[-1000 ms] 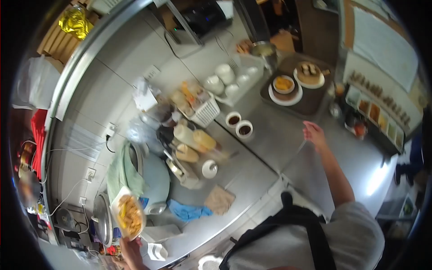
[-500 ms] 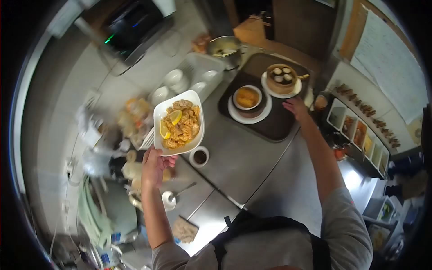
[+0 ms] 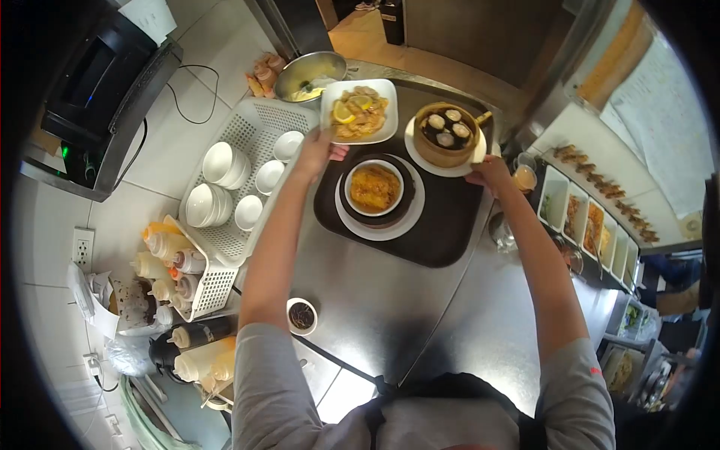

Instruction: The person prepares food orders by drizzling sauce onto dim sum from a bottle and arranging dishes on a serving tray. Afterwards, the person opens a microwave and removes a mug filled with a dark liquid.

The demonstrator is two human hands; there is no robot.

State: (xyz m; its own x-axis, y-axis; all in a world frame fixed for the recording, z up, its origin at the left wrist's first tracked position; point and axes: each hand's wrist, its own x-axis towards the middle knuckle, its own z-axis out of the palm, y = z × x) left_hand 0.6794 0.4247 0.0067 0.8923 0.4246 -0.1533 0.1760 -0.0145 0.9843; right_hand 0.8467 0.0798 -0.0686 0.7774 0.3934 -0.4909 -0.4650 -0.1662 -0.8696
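Observation:
My left hand point(image 3: 315, 154) grips the near left edge of a white square dish point(image 3: 390, 133) of saucy food with lemon slices point(image 3: 343, 112). This dish is over the far left part of a dark brown tray point(image 3: 427, 244). At the tray's right side, the fingers of my right hand point(image 3: 491, 174) are closed on the rim of a white plate point(image 3: 420, 154). On that plate stands a bamboo steamer point(image 3: 444, 156) with several round dumplings. Nearer me on the tray, a white bowl of orange-brown food point(image 3: 375, 189) sits in a dark holder on another plate point(image 3: 382, 232).
Left of the tray, a white perforated basket point(image 3: 232, 247) holds several small bowls point(image 3: 225, 165). Squeeze bottles point(image 3: 169, 244) crowd beside it. A cup of dark sauce point(image 3: 302, 316) sits on the steel counter point(image 3: 375, 330). Ingredient containers point(image 3: 592, 217) line the right, and a metal bowl point(image 3: 300, 71) stands behind.
My left hand has carried the square dish forward and right, from beside the tray to over its far left part. My right hand has come onto the steamer plate's rim. The view has shifted.

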